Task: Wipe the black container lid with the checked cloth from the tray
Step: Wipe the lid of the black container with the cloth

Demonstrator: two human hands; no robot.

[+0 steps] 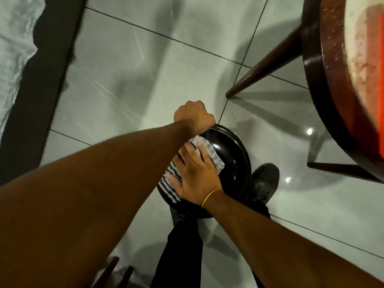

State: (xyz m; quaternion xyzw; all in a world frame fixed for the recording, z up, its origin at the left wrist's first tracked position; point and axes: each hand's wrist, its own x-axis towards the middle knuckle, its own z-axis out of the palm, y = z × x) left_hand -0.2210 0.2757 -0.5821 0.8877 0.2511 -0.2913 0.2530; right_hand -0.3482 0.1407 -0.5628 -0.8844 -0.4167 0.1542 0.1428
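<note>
Head view, looking straight down past both forearms to a pale tiled floor (128, 65).

The black container lid (230, 161) is round and glossy. It is held up in the air between the two hands, above the person's dark trouser legs (185, 246) and a black shoe (265, 180) that shows just past the lid's right rim.

The left hand (193, 116) is clenched over the lid's far rim, knuckles up, fingers curled out of sight around the edge. It grips the lid and nothing else.

The right hand (195, 175) lies flat and spread on the checked cloth (214, 156), pressing it against the lid's upper face. Its fingers (202, 150) are extended and slightly fanned, not curled; the palm covers the middle of the cloth. A thin yellow band (211, 196) circles that wrist.

The cloth is white with dark stripes and checks. It covers the left and near part of the lid; one bunched corner sticks out beyond the fingertips toward the lid's centre, and another striped part shows below the thumb side at the lid's near-left rim. The right half of the lid is bare and shiny.

At the upper right stands a round dark wooden table (324, 59) with slanted legs, well apart from the hands. A dark strip (41, 84) runs along the floor's left side.
</note>
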